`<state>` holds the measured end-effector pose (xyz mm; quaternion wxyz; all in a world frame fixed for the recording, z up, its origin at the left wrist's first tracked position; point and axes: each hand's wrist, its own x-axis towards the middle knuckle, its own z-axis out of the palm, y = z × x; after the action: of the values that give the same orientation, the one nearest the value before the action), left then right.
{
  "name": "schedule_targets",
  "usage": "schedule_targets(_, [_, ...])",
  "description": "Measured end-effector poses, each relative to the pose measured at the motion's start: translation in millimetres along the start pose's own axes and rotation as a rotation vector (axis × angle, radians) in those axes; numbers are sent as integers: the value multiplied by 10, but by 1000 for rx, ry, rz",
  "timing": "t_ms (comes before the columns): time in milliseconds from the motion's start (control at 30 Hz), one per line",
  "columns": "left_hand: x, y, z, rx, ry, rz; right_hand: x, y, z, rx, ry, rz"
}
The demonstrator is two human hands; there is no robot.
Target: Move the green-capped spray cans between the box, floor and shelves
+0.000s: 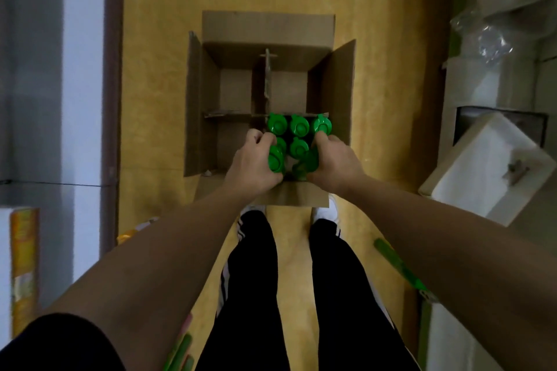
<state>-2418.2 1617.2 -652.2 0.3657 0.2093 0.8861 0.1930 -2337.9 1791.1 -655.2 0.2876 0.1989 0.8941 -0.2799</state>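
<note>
Bottles (297,141) with green caps sit packed in the box's (340,93) near-right compartment; left hand (256,164) and right hand (336,161) clamp the nearest ones. Tight packing could snag them on the divider (266,81).

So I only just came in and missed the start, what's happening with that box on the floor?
A person stands over an open cardboard box on the yellow floor, both hands down in its near right compartment. The left hand and right hand grip a cluster of green-capped bottles from either side, fingers curled round the outer ones. A cardboard divider splits the box into four; the other three compartments show only bare cardboard. A white foam box lies to the right.
</note>
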Motion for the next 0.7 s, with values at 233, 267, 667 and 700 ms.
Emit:
schedule_targets(233, [203,-238,531,23,-7,-9,123,199,617,50,-1,-46])
schedule_targets(267, [240,-297,610,27,-9,-12,158,223,713,50,-5,-58])
schedule_targets(667, [589,-887,1501,-20,-19,-66,741,548,1617,65,58,-17])
schedule_targets(700, [615,-925,1552,-34,-22,-78,764,553,1686,79,64,6])
